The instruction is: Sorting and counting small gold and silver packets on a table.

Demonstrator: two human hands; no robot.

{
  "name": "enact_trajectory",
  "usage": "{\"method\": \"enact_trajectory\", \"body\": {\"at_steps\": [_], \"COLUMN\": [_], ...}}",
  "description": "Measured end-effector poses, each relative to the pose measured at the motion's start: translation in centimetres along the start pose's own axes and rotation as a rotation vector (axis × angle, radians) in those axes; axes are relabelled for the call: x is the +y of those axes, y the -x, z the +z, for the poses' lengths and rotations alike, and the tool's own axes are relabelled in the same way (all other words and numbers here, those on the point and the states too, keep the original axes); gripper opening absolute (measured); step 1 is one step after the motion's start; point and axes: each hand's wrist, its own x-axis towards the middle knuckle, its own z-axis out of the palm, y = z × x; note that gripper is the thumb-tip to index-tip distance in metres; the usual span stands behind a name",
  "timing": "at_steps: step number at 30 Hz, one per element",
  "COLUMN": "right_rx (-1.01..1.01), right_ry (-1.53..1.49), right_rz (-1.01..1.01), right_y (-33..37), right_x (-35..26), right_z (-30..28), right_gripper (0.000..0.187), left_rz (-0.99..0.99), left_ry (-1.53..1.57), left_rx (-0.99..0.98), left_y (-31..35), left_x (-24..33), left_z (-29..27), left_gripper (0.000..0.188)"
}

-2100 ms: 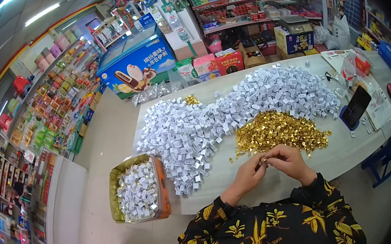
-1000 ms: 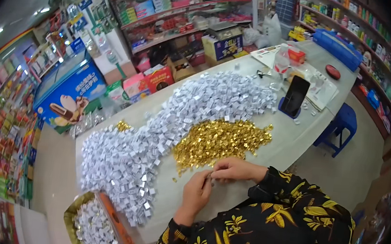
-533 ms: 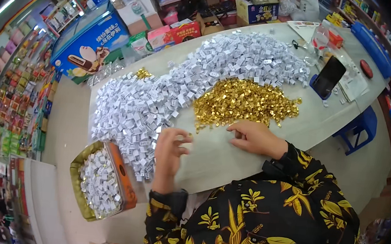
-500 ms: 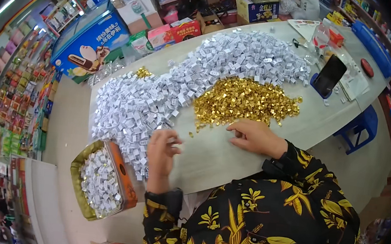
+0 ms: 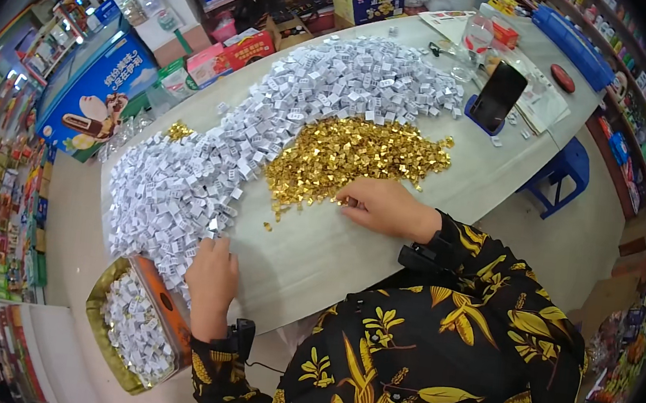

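A broad heap of small white printed pieces (image 5: 183, 187) covers the left and back of the table. In front of its right part lies a smaller mound of shiny gold pieces (image 5: 359, 154). My left hand (image 5: 213, 273) is at the near right edge of the white heap, its fingertips together at a small white piece (image 5: 214, 225). Over the front edge of the gold mound, my right hand (image 5: 385, 206) pinches with thumb and forefinger; what lies between them is too small and hidden to make out.
A lined box (image 5: 178, 320) filled with white pieces stands by the table's near left corner. On the right of the table (image 5: 309, 255) are a phone (image 5: 501, 94) on a blue stand, papers and a red oval object (image 5: 563, 79). A blue stool (image 5: 561, 179) stands beyond the right edge.
The whole view has shifted, so the table sits farther left. My left hand's fingers have come together at the white heap. My right hand's fingers have closed at the gold mound's edge.
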Motion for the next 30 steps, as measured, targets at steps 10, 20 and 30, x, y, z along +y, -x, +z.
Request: {"method": "enact_trajectory", "body": {"at_steps": [10,20,30], "right_rx": [0.028,0.018,-0.08], "right_ry": [0.14,-0.201,-1.017], "right_rz": [-0.02,0.092,0.267], "right_y": [-0.4,-0.5,-0.6], "right_x": [-0.2,0.3,-0.7], "right_z": [0.2,0.3,0.4], "right_gripper": [0.017,0.017,0.013], "left_rz": [-0.02,-0.143,0.162], "left_ry": [0.554,2.013,1.102], "left_rx": [0.146,-0.271,0.035], "left_y": [-1.5,-4.9,-3.9], "left_x": [2.9,11.0,12.2], "left_z": [-0.4,1.7,4.6], "left_gripper": [0.018,0.019,0.024]}}
